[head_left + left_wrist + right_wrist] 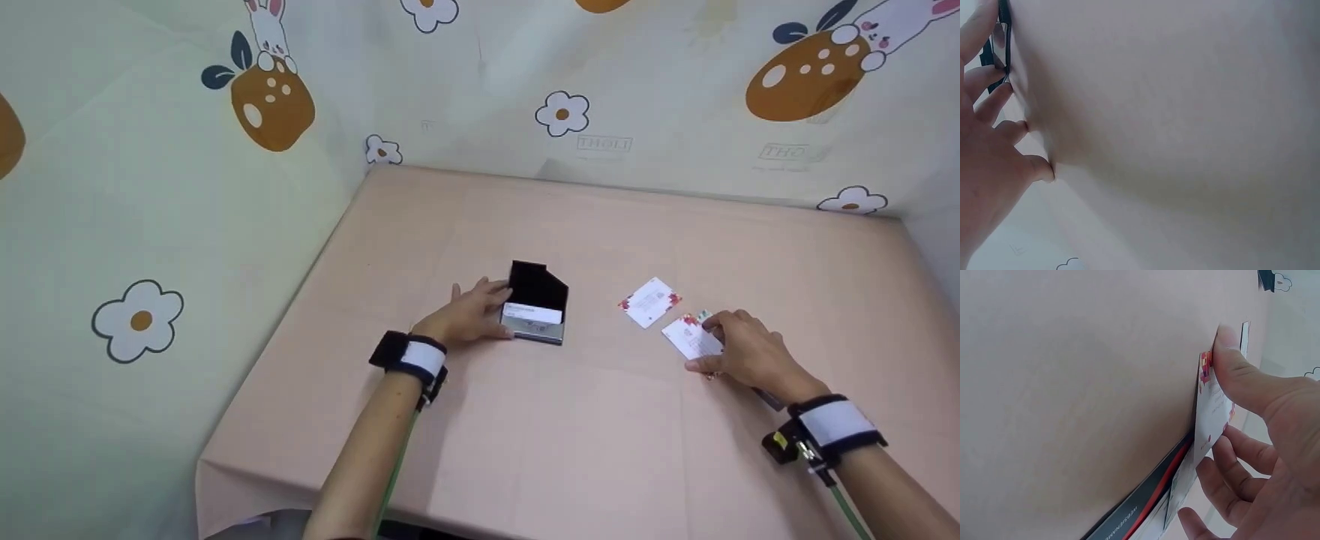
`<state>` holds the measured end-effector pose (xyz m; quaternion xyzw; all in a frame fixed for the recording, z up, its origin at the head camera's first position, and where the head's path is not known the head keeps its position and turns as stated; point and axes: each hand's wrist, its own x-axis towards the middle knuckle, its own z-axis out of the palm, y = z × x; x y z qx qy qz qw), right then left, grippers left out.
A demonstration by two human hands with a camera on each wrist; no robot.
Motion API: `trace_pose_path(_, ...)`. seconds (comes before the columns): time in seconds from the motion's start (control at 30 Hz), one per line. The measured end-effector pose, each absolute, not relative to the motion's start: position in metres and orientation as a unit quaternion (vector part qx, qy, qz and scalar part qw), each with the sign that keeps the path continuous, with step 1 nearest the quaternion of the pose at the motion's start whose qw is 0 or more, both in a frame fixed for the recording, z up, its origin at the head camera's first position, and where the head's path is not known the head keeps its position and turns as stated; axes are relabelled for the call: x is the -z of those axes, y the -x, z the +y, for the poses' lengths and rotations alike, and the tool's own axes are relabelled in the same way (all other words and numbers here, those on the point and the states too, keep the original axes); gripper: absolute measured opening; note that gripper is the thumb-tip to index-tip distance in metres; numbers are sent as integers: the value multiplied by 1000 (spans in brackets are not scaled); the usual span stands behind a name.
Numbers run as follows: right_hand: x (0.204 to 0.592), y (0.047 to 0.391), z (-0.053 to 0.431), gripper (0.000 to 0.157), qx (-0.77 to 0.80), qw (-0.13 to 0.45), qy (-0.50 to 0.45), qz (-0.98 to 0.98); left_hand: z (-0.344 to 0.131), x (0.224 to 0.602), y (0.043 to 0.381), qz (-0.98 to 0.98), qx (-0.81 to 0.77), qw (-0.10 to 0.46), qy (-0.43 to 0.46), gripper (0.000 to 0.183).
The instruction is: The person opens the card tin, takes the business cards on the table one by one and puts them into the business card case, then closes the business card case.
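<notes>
A business card case (537, 291) lies with its lid raised, black inside, a white card (532, 313) showing in its metal lower half. My left hand (466, 313) holds the case by its left edge between thumb and index finger; the other fingers rest on the table. At the right, my right hand (754, 358) pinches a white business card (688, 337) with red floral corners by its edges. Beneath that card, the right wrist view shows more cards, one of them dark with a red stripe (1157, 495). A similar white floral card (651, 302) lies apart, between case and right hand.
A pale pink cloth covers the table (585, 442). Patterned curtains (480, 82) with flowers and rabbits rise along its back and left sides. Each wrist wears a strapped camera (784, 442) with a green cable.
</notes>
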<state>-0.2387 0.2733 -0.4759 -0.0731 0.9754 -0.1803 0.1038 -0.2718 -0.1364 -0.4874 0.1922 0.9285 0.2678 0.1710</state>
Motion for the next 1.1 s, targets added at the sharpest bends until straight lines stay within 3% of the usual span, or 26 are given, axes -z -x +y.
trace_pose_path(0.6, 470, 231, 263, 72, 204, 137, 65, 967, -137, 488, 271, 929, -270, 171, -188, 77)
trace_pose_path(0.77, 470, 225, 255, 69, 142, 82, 115, 980, -138, 488, 270, 929, -271, 173, -186, 76)
trace_pose_path(0.97, 472, 217, 248, 48, 62, -21, 202, 977, -138, 486, 270, 926, -274, 172, -195, 77)
trace_pose_path(1.1, 472, 214, 246, 41, 46, -51, 223, 972, -137, 485, 270, 925, -275, 175, -196, 77)
